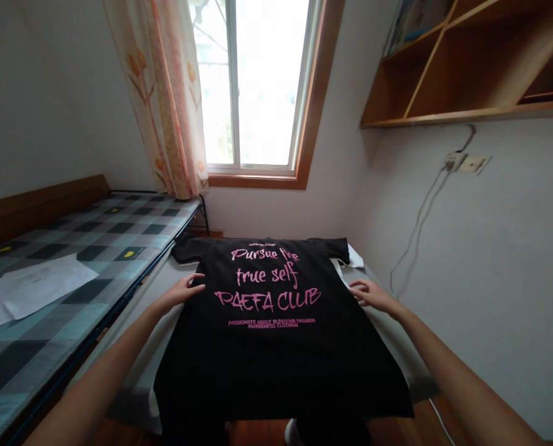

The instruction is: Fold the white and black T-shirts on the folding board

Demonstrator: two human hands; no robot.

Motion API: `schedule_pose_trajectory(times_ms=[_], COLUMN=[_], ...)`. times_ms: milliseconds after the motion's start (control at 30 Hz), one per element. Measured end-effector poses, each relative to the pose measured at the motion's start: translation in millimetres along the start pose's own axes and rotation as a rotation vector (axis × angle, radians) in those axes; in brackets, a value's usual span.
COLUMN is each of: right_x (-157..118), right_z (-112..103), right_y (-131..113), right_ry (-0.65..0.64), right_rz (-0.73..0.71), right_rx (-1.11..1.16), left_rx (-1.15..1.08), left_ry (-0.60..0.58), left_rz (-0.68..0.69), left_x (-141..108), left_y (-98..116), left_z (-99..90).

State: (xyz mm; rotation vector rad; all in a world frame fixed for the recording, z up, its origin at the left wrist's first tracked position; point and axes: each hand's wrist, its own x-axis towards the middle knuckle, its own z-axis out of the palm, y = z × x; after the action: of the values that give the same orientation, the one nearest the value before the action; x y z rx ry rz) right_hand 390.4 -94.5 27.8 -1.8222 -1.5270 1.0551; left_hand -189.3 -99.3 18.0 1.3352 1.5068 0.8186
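Note:
A black T-shirt (276, 359) with pink lettering lies spread flat over a pale table (132, 353), its sleeves toward the window and its lower hem hanging at the near edge. My left hand (183, 290) rests at the shirt's left side below the sleeve, fingers stretched and apart over the cloth edge. On the opposite side, my right hand (368, 293) is at the shirt's right edge with its fingers spread. Neither hand shows a grip on the cloth. A piece of white cloth or paper (355, 256) shows beside the right sleeve.
To the left stands a bed (132, 235) with a checked cover and white papers (48, 279) on it. A curtain (165, 111) hangs by the window (258, 87). Wooden shelves (481, 62) and a socket (474, 163) with a cable are on the right wall.

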Motion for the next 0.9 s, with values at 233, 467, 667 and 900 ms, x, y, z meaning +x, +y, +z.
schedule_pose_trajectory(times_ms=[233,467,667,900], right_x=[96,102,114,147], right_z=[37,21,30,17], right_y=[-43,-24,18,9], right_ry=[0.307,0.541,0.429,0.332], right_rz=[-0.089,-0.249,-0.213,-0.145], right_rx=[-0.181,-0.225,-0.097,0.296], left_rx=[-0.125,-0.333,-0.574,-0.488], left_ry=[0.181,0.133,0.114,0.354], left_rz=[0.097,0.171,0.036,0.010], left_x=[66,81,107,129], left_y=[13,6,-15,-8], left_z=[5.8,-1.7,-9.7,-25.2])
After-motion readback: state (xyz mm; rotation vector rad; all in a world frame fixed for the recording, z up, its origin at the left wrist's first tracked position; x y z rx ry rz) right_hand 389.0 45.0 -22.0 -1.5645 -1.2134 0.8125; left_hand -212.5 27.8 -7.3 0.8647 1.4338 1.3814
